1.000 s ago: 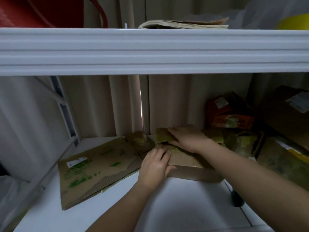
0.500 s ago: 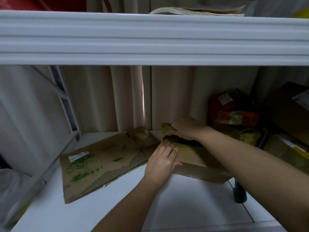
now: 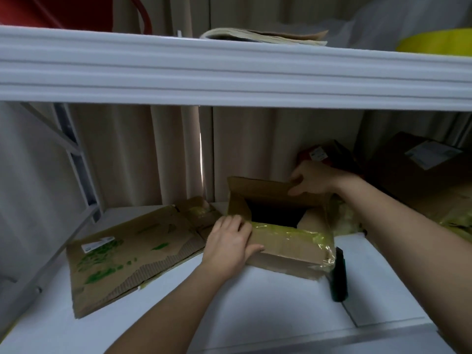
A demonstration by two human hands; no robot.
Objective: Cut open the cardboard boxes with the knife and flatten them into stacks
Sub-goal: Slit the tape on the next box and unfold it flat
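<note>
Left hand: fingers curled over the near-left edge of the box, thumb hooked against its front face, gripping it. Right hand: fingers and thumb pinching the raised far flap, holding it tilted up and back. Between the two hands, a dark opening into the box. Across the near top edge, a band of yellowish tape, wrinkled and glossy, running round to the right corner.

Box sitting on the white lower shelf, about mid-width, front face toward the camera. Just beside its right corner, on the shelf, a dark green handle-like object, upright; unclear whether that is the knife. To the left, touching or overlapping the box's left side, a flattened sheet of cardboard lying flat, marked with green print, a small white label near its far-left part and a torn corrugated strip along the near edge.

Behind, pale curtain folds with a thin slit of light. At far left, a white frame post with a diagonal brace. At right rear, more brown boxes, one with a white label, and a reddish one behind the right hand; dim there, details hard to read.

Overhead, a thick white upper shelf spanning the view. On it, a flat stack of papers, something red at left and something yellow at right.
</note>
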